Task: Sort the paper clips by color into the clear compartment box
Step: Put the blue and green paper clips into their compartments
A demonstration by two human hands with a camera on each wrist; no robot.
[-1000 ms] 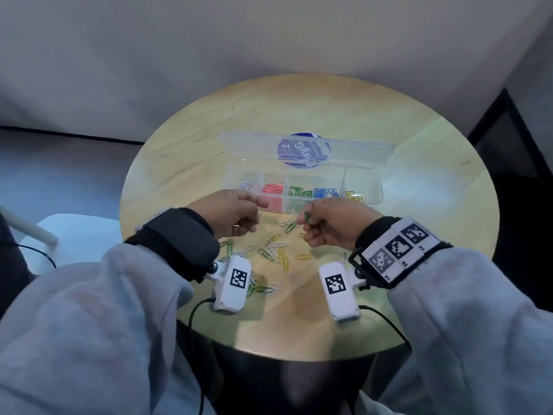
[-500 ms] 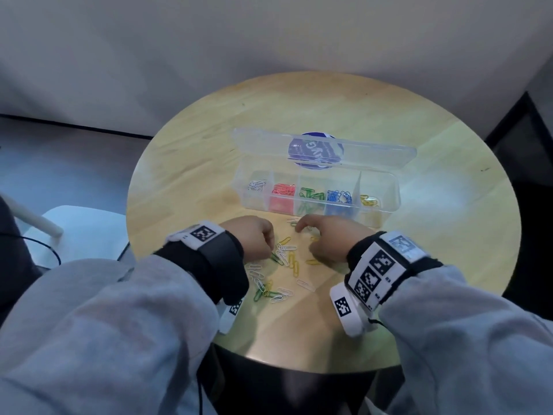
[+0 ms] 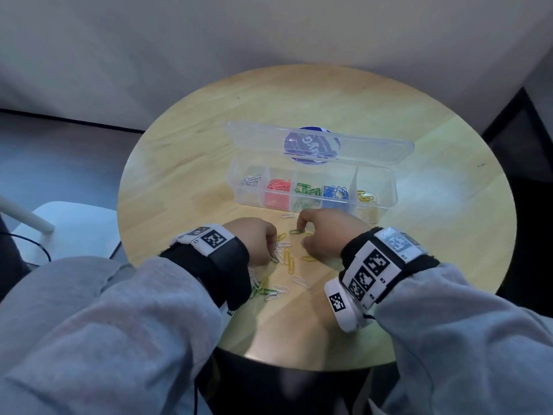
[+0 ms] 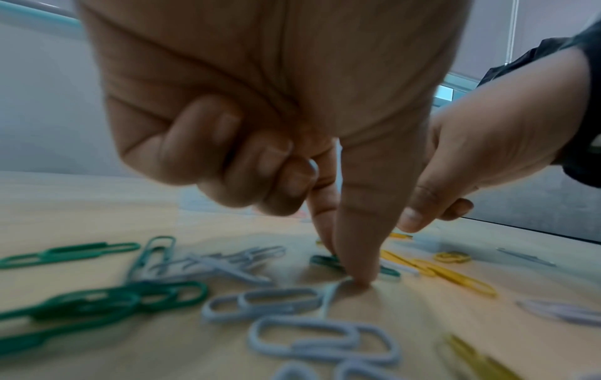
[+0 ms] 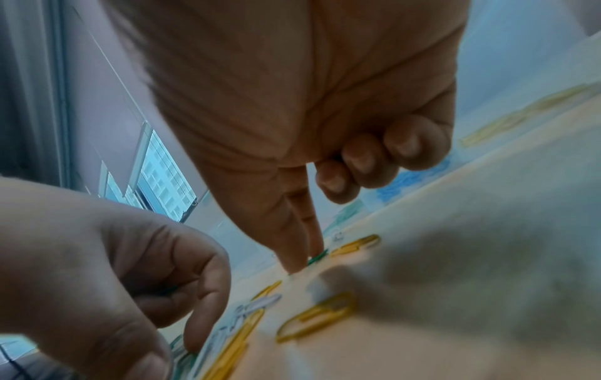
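Clips lie scattered on the round wooden table (image 3: 185,163), white, green and yellow mixed, between both hands and the clear compartment box (image 3: 386,187), which stands just beyond with its lid open. Its compartments hold white, red, green, blue and yellow clips in turn. The left hand (image 3: 254,241) pinches at a green clip (image 4: 325,261) with thumb and forefinger, white clips crowding round it. The right hand (image 3: 332,235) has its grip on another green clip (image 3: 294,232), a yellow clip (image 5: 317,316) lying near. A white chair (image 3: 74,229) stands at left.
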